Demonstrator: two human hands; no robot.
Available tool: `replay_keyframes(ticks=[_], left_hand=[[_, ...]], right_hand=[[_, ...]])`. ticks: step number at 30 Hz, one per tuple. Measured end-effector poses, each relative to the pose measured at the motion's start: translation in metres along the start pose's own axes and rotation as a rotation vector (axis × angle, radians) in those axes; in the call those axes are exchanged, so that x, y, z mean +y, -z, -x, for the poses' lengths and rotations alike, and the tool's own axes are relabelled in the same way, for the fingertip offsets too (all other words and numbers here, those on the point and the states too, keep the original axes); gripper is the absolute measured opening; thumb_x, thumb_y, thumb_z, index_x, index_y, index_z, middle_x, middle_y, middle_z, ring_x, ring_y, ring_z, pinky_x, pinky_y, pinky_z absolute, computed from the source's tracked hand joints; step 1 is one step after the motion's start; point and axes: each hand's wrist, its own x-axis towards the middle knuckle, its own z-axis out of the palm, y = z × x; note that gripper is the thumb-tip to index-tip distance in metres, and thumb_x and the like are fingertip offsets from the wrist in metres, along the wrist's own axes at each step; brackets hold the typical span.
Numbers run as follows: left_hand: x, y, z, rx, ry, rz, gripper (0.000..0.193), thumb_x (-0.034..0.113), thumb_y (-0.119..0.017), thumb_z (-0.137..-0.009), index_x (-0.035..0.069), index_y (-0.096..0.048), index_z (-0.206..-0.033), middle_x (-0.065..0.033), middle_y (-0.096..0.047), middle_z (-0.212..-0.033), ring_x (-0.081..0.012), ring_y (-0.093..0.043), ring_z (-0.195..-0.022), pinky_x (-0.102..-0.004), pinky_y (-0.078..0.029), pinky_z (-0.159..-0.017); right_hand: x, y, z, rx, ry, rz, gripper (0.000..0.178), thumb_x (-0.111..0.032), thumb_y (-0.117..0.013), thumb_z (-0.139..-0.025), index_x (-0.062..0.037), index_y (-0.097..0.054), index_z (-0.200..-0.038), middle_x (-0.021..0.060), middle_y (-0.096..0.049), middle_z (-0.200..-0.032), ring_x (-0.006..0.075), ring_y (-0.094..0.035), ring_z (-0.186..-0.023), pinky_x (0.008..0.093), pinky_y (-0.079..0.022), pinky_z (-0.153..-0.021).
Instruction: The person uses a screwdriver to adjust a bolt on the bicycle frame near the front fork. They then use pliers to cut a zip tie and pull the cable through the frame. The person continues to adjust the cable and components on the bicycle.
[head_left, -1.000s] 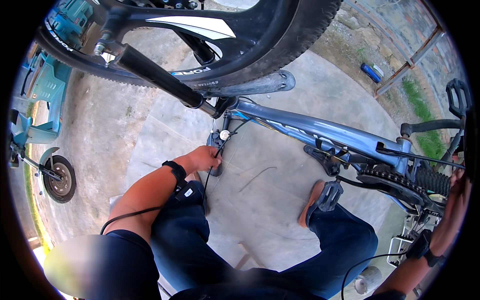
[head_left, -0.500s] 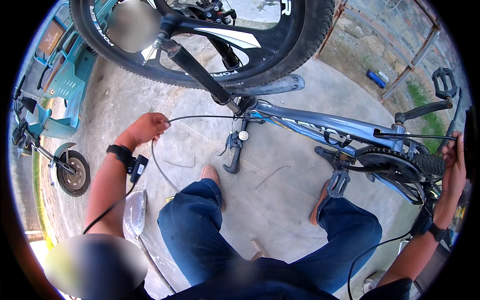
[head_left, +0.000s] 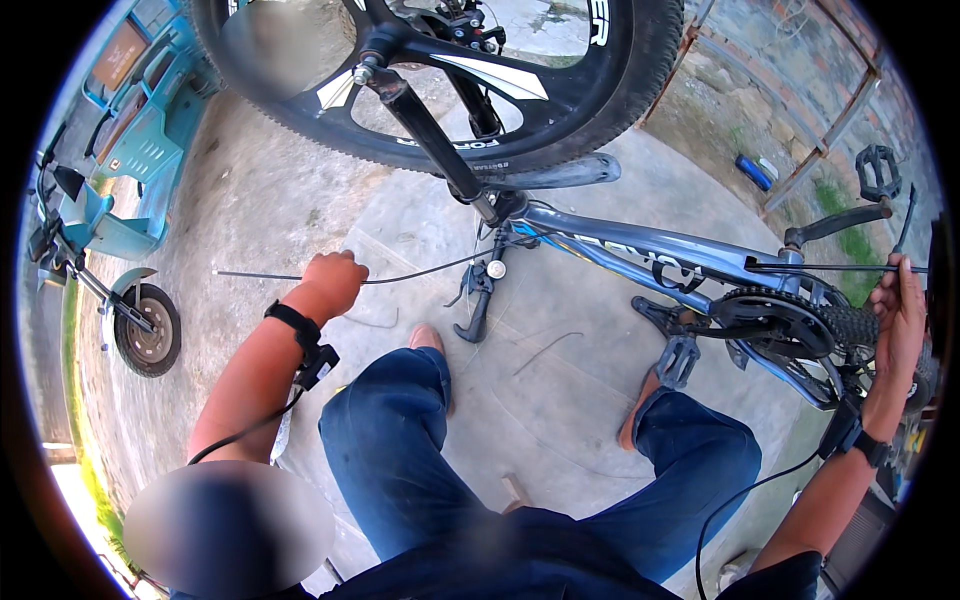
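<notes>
A grey-blue bicycle frame (head_left: 625,240) stretches across in front of me, its front wheel (head_left: 600,105) raised at the far side and its handlebar (head_left: 478,310) low over the ground. My left hand (head_left: 337,284) is closed around a black cable housing (head_left: 425,272). One free end sticks out to the left of the fist; the other side runs to the front of the frame. At far right, my right hand (head_left: 900,315) pinches a black cable (head_left: 830,267) that comes out of the frame near the crank. The chainring (head_left: 770,322) sits just left of that hand.
Loose bits of cable (head_left: 548,352) lie on the concrete between my feet. A teal three-wheeled vehicle (head_left: 150,165) stands at the left. On the right are a rusty metal frame (head_left: 825,140) and a blue bottle-like object (head_left: 752,172) on the ground.
My left hand has moved right and slightly nearer along the housing, whose free end now points left instead of hanging down. My right hand stays by the crank, still pinching.
</notes>
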Motion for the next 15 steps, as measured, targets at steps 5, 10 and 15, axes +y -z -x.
replay_keyframes(ticks=[5, 10, 15], left_hand=[[0.01, 0.002, -0.003, 0.291, 0.095, -0.032, 0.019, 0.008, -0.056, -0.08, 0.013, -0.071, -0.09, -0.0098, -0.062, -0.1, -0.0272, -0.057, -0.105, -0.041, -0.044, -0.088], [0.013, 0.002, 0.004, 0.391, 0.234, 0.077, 0.019, 0.012, -0.055, -0.083, 0.014, -0.071, -0.091, -0.0079, -0.064, -0.097, -0.0261, -0.059, -0.101, -0.0415, -0.042, -0.088], [0.029, -0.001, 0.012, 0.461, 0.273, 0.159, 0.025, 0.006, -0.054, -0.081, 0.016, -0.072, -0.095, -0.0087, -0.064, -0.095, -0.0267, -0.06, -0.098, -0.0419, -0.042, -0.09]], right_hand=[[-0.003, -0.007, -0.004, 0.012, -0.036, 0.063, 0.03, -0.036, -0.054, -0.1, -0.0094, -0.062, -0.112, -0.0057, -0.057, -0.08, 0.0021, -0.054, -0.064, 0.016, -0.039, -0.055], [-0.005, -0.025, 0.001, 0.013, -0.097, 0.165, 0.03, -0.036, -0.053, -0.1, -0.0092, -0.063, -0.109, -0.0042, -0.057, -0.077, 0.0034, -0.052, -0.055, 0.0171, -0.036, -0.048], [0.006, -0.01, -0.013, -0.031, -0.195, 0.326, 0.038, -0.046, -0.053, -0.097, -0.0091, -0.063, -0.099, -0.0024, -0.055, -0.067, 0.0056, -0.048, -0.044, 0.0198, -0.032, -0.04]])
